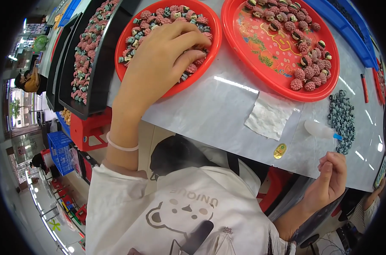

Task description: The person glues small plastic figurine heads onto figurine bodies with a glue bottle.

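My left hand [163, 55] reaches over a red bowl [119, 70] filled with small pink knobbly pieces and grey-green pieces. Its fingers bend down onto the pile, with thumb and forefinger tips a little apart and nothing visible between them. Beyond the table's near edge, on the right, my right hand [331, 180] is raised with its fingers curled and pressed together. Whatever it may hold is too small or hidden to see. Close by lie a pile of dark grey-green pieces [341, 117] and a whitish squeeze bottle [318, 129] with a blue tip.
A red patterned tray [261, 46] holds several assembled pink pieces [310, 72]. White tissue [269, 115], a gold oval sticker [280, 151] and a red marker [364, 88] lie on the grey table. Left stands a black tray [100, 55] of pieces; a blue tray [344, 27] is far right.
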`<state>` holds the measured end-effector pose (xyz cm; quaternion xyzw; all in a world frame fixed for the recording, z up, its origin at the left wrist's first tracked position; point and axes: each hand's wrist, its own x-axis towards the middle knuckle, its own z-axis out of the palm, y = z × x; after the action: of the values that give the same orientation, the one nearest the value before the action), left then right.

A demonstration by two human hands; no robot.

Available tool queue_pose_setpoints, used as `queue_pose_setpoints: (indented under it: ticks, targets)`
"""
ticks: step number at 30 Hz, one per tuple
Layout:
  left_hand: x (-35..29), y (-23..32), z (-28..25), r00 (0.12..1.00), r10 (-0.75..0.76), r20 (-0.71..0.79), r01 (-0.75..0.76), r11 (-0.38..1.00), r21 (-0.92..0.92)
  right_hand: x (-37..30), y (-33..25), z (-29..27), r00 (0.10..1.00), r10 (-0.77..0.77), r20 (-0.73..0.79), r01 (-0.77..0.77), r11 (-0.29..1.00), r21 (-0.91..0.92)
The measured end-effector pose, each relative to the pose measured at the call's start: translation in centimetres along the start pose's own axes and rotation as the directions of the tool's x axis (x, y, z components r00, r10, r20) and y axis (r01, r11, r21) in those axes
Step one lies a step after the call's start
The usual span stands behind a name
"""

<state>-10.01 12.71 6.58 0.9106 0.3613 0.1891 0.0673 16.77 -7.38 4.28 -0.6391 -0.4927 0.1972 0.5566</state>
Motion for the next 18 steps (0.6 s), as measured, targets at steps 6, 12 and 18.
queue_pose_setpoints:
  ticks: [6, 12, 18]
  targets:
    - [-1.3, -0.5, -0.3, 0.977, -0.203, -0.070, 0.189, 0.967, -0.168, -0.5, 0.6, -0.9, 0.996, 0.044, -0.081, -0.048, 0.998, -0.047]
    - [-2.0, -0.6, 0.3, 0.963, -0.099, -0.249, 0.093, 0.995, -0.036, -0.3, 0.8, -0.9, 0.995, 0.066, -0.070, -0.068, 0.997, -0.024]
    - [-3.2, -0.9, 0.0, 0.962, -0.065, -0.266, 0.040, 0.994, -0.098, -0.3, 0.8, -0.9, 0.997, 0.060, -0.043, -0.061, 0.998, -0.023]
